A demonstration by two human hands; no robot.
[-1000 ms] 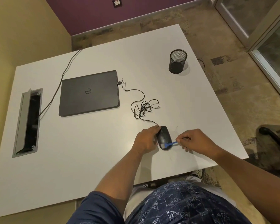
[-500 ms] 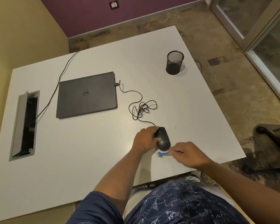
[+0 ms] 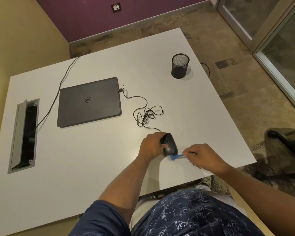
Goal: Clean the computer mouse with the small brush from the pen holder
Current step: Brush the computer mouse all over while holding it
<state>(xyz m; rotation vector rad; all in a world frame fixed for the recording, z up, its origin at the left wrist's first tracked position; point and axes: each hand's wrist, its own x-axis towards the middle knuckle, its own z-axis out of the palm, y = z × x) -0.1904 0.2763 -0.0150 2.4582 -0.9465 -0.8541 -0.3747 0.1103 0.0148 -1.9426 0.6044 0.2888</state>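
A black wired computer mouse (image 3: 171,146) lies on the white table (image 3: 92,159) near its front edge. My left hand (image 3: 151,146) grips the mouse from its left side. My right hand (image 3: 202,156) pinches the handle of a small blue brush (image 3: 175,157). The brush head touches the mouse's near right edge. The black mesh pen holder (image 3: 180,65) stands at the back right of the table, apart from both hands.
A shut dark laptop (image 3: 89,102) lies left of centre, with the mouse's tangled cable (image 3: 147,114) plugged into its right side. A grey cable tray (image 3: 23,135) is open at the far left. A chair base (image 3: 283,138) stands on the floor at right.
My right hand and the brush swept from the mouse's right side down to the table in front of it, then back up to the mouse's near edge. The left hand kept its grip.
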